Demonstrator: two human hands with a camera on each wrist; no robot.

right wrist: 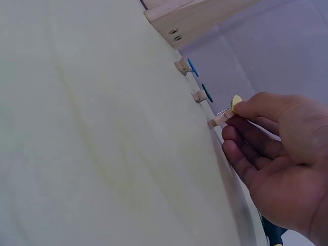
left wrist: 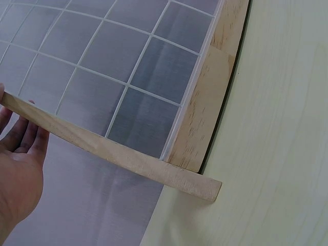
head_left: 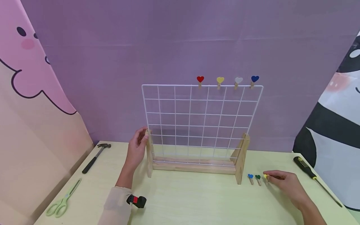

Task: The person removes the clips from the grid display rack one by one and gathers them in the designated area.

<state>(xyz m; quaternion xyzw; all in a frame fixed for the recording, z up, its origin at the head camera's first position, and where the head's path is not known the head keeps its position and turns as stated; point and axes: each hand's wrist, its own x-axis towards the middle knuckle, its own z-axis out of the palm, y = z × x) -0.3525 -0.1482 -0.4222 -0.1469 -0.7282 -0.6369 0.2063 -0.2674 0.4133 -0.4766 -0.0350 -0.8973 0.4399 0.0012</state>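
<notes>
A white wire grid panel (head_left: 197, 100) stands upright in a wooden stand. My left hand (head_left: 136, 150) grips the top of the stand's left upright (head_left: 149, 159), thumb on the near side in the head view; the left wrist view shows its fingers behind the wooden edge (left wrist: 107, 148). Right of the stand, my right hand (head_left: 285, 184) pinches a small wooden clothespin with a yellow heart (right wrist: 236, 101) between thumb and fingers, low at the table. Beside it lie a blue heart clothespin (head_left: 250, 177) and a green heart clothespin (head_left: 257, 177).
Along the grid's top wire sit clothespins with a red heart (head_left: 200, 79), yellow heart (head_left: 220, 80), white heart (head_left: 238, 80) and dark blue heart (head_left: 255, 78). A hammer (head_left: 95, 157) and green scissors (head_left: 63, 201) lie at left, a screwdriver (head_left: 306, 168) at right.
</notes>
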